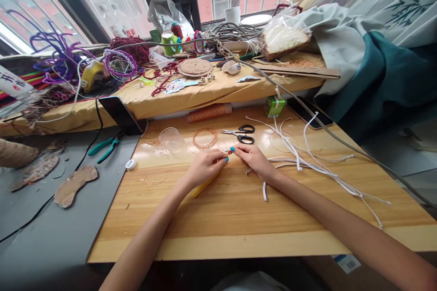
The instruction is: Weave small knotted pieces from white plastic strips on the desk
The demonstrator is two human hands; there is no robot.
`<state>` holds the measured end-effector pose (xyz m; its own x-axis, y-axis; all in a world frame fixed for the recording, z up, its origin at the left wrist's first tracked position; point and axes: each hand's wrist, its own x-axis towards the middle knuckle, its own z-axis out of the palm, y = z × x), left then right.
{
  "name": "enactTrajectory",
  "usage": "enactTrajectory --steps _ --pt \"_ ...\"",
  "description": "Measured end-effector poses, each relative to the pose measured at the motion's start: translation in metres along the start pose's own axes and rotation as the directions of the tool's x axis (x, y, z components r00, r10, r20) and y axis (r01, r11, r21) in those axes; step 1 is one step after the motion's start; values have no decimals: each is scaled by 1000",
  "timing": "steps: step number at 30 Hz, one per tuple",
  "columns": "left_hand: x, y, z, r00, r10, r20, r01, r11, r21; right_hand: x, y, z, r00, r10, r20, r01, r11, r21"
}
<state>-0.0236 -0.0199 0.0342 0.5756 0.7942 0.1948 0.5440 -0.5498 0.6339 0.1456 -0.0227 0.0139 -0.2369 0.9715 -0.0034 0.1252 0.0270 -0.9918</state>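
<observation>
Our forearms (146, 236) reach over the desk (198, 236), where our left hand (205, 165) and right hand (254, 160) pinch a small white piece (227, 150) between their fingertips, which could slip if either hand eases or our right forearm (321, 207) snags the white cords (298, 161).

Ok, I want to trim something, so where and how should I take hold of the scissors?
Best by the black handle loops, probably coming from the right: the scissors lie flat, loops rightward and blades pointing left, just beyond the right hand.
</observation>
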Motion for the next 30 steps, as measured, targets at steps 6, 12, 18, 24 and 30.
enactTrajectory --steps 6,12,18,24,30 --pt "1 -5 4 999 39 -28 -39 999 -5 3 -1 -3 986 147 -82 -125 966 228" --pt "0 -11 9 992 79 -102 -42 947 319 3 -6 -3 984 165 -73 -138 948 288" --pt "-2 -9 9 990 126 -60 -97 931 353 4 -4 -5 983 177 -46 -147 917 370" --pt "0 -9 5 986 68 -152 -40 983 179 3 -7 -5 983 180 -39 -151 907 392" --pt "1 -12 7 982 54 -180 -14 976 218 3 -3 -5 984 173 -43 -147 924 352"
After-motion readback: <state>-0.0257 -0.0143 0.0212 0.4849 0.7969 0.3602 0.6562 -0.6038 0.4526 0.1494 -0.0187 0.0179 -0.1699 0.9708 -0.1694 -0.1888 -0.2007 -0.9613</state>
